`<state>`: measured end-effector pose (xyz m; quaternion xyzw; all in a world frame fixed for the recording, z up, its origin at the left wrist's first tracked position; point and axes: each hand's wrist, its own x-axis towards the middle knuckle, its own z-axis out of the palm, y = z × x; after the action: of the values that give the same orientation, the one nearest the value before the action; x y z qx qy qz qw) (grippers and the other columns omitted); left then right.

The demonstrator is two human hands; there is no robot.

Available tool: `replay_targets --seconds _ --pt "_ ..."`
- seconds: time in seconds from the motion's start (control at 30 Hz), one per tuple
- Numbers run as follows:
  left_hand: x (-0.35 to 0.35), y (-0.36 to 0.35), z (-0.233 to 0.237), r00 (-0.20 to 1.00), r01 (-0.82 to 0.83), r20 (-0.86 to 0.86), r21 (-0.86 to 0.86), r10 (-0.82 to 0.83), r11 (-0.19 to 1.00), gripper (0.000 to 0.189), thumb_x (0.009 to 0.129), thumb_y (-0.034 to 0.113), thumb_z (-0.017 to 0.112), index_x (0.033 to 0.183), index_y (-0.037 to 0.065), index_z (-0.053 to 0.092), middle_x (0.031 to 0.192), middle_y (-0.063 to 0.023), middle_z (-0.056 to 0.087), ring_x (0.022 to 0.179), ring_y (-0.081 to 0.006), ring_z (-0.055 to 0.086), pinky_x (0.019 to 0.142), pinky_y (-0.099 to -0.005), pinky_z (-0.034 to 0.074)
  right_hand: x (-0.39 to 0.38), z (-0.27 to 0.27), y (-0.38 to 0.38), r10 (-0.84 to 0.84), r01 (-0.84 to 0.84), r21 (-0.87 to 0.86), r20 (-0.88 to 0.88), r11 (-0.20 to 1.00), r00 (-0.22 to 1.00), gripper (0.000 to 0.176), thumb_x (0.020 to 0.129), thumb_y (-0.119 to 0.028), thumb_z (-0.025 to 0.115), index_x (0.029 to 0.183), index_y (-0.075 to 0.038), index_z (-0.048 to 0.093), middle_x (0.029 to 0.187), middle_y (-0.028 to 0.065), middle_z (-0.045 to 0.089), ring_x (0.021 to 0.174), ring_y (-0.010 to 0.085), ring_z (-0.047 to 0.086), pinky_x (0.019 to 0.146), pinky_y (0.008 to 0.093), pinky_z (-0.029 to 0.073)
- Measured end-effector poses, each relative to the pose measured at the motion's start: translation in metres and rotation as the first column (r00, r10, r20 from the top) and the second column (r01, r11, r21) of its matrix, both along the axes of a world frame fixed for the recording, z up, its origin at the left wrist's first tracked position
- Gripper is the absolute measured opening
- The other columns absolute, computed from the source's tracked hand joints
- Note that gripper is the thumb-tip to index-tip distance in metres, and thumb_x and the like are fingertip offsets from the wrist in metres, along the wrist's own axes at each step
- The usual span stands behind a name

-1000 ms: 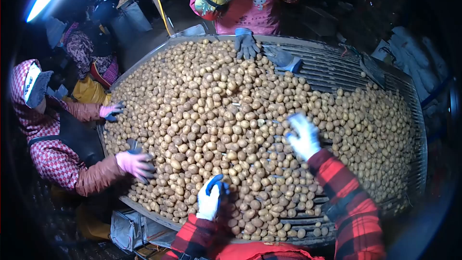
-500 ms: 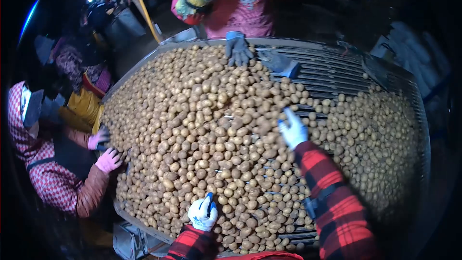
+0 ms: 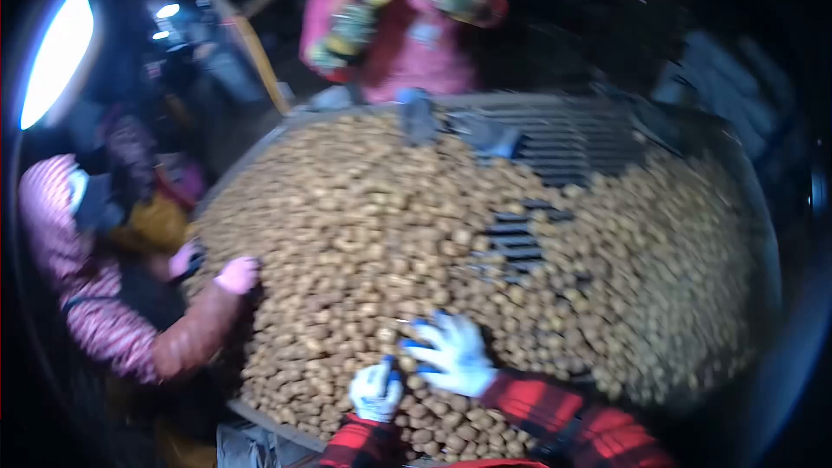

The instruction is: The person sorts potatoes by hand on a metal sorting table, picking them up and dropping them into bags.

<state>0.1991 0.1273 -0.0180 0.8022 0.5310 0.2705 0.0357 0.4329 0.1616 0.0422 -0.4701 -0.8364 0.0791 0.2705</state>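
Note:
Potatoes (image 3: 347, 234) cover most of a large slatted metal table (image 3: 572, 134). My right hand (image 3: 451, 355), in a white and blue glove, lies on the potatoes near the front with its fingers spread. Just left of it is my left hand (image 3: 376, 390), gloved the same way, on the potatoes with fingers bent. Whatever its fingers may hold is too small and blurred to make out. Both sleeves are red and black checked.
A co-worker (image 3: 95, 269) at the left touches the potatoes with pink gloves (image 3: 237, 276). Across the table stands a person in pink (image 3: 416, 43), hands raised. Two loose gloves, one grey-blue (image 3: 418, 118), another beside it (image 3: 485, 133), lie at the far edge.
My right hand has come back left and toward me, beside my left hand. Bare slats now show mid-table. The far person's hands are together near the face. The view has shifted and blurred.

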Motion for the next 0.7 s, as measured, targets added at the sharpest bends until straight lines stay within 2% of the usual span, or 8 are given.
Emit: replay_targets --seconds 0.13,0.17,0.2,0.23,0.33,0.5,0.57,0.7 --pt "-0.004 -0.002 0.006 0.998 -0.019 0.060 -0.106 0.025 0.994 0.036 0.087 0.023 0.071 0.122 0.012 0.069 0.091 -0.0081 0.071 0.076 -0.0279 0.068 0.066 -0.0410 0.055 0.098 0.003 0.021 -0.349 0.352 -0.014 0.091 0.936 0.933 0.041 0.068 -0.027 0.077 0.107 -0.015 0.072 0.121 0.0108 0.064 0.117 0.0311 0.058 0.101 0.0553 0.042" --pt "-0.001 -0.002 0.015 0.997 -0.020 0.076 -0.153 0.032 0.988 0.039 0.087 0.022 0.072 0.124 0.012 0.068 0.094 -0.0081 0.071 0.079 -0.0271 0.068 0.068 -0.0402 0.055 0.142 -0.029 0.028 -0.496 0.461 0.223 0.134 0.859 0.858 0.043 0.070 -0.023 0.075 0.111 -0.013 0.070 0.126 0.0139 0.060 0.123 0.0343 0.053 0.112 0.0598 0.034" --pt "-0.002 -0.004 0.013 0.995 -0.020 0.093 -0.119 0.031 0.993 0.040 0.087 0.021 0.072 0.125 0.012 0.068 0.095 -0.0078 0.072 0.080 -0.0270 0.068 0.068 -0.0400 0.055 0.183 -0.018 0.036 -0.600 0.613 -0.056 0.150 0.788 0.786 0.053 0.074 -0.025 0.072 0.124 -0.012 0.066 0.141 0.0159 0.053 0.132 0.0377 0.047 0.118 0.0616 0.026" --pt "0.000 -0.002 0.010 0.993 -0.002 0.115 -0.081 0.011 0.997 0.042 0.086 0.021 0.073 0.127 0.012 0.067 0.095 -0.0075 0.072 0.080 -0.0270 0.068 0.068 -0.0398 0.055 0.243 -0.053 0.045 -0.686 0.597 0.354 0.233 0.720 0.689 0.065 0.077 -0.028 0.072 0.139 -0.013 0.057 0.151 0.0148 0.047 0.138 0.0386 0.042 0.118 0.0596 0.027" --pt "-0.002 -0.002 0.005 0.991 -0.002 0.136 -0.107 0.017 0.994 0.046 0.085 0.019 0.073 0.130 0.012 0.065 0.095 -0.0072 0.071 0.081 -0.0271 0.068 0.069 -0.0398 0.055 0.357 -0.047 0.061 -0.808 0.863 0.205 0.499 0.462 0.314 0.072 0.083 -0.034 0.074 0.148 -0.014 0.049 0.157 0.0099 0.043 0.143 0.0328 0.040 0.116 0.0580 0.030" --pt "-0.002 -0.005 0.015 0.991 0.018 0.134 -0.170 0.005 0.985 0.047 0.086 0.020 0.074 0.131 0.012 0.065 0.094 -0.0068 0.071 0.081 -0.0270 0.068 0.069 -0.0399 0.054 0.330 -0.011 0.081 -0.755 0.954 -0.093 0.590 0.287 0.285 0.076 0.087 -0.037 0.074 0.152 -0.013 0.044 0.153 0.0080 0.046 0.142 0.0306 0.041 0.105 0.0502 0.045" --pt "-0.002 0.002 0.013 0.985 0.031 0.170 -0.148 -0.005 0.989 0.047 0.086 0.020 0.074 0.131 0.012 0.065 0.094 -0.0068 0.071 0.081 -0.0271 0.068 0.069 -0.0399 0.054 0.377 -0.095 0.066 -0.841 0.876 0.108 0.357 0.470 0.407 0.079 0.086 -0.033 0.076 0.154 -0.012 0.041 0.144 0.0199 0.051 0.130 0.0406 0.050 0.103 0.0498 0.047" --pt "-0.001 -0.001 0.009 0.985 -0.009 0.172 -0.118 0.030 0.993 0.045 0.086 0.020 0.073 0.130 0.012 0.065 0.094 -0.0072 0.071 0.080 -0.0280 0.068 0.068 -0.0398 0.054 0.267 -0.054 0.034 -0.816 0.843 -0.234 0.229 0.483 0.531 0.075 0.090 -0.028 0.073 0.155 -0.011 0.040 0.139 0.0236 0.056 0.125 0.0413 0.055 0.104 0.0485 0.046"
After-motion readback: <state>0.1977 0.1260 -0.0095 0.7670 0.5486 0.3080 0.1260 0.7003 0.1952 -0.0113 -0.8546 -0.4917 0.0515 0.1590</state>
